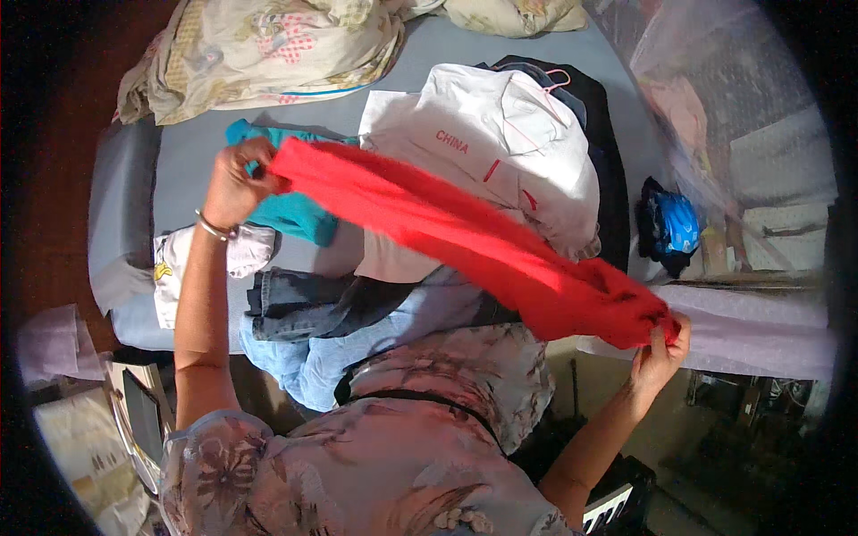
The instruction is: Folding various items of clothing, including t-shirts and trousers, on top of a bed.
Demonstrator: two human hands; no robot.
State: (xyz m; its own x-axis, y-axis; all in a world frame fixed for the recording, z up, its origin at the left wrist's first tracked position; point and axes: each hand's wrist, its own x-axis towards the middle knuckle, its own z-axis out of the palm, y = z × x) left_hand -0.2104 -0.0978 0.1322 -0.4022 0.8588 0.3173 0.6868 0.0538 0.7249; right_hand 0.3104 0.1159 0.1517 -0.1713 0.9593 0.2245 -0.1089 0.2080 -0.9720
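Observation:
Stretched slantwise across the bed, a long red garment [429,205] hangs in the air between my hands; its exact kind is unclear. My left hand [238,183], with a bangle on the wrist, grips its upper left end. The lower right end is pinched in my right hand [660,359]. Beneath the red cloth lies a white shirt [474,107] with red print, partly covered, with a pink hanger [559,80] at its collar. A teal garment [295,217] is under my left hand. Nearer me lie dark jeans [304,308] and light blue denim [299,362].
A blue-grey sheet covers the bed [130,205]. Patterned bedding [232,67] is heaped at the far left. White cloth with a yellow print [174,277] lies near the left edge. At the right are a blue and black bundle [672,226] and a sheer net [715,98].

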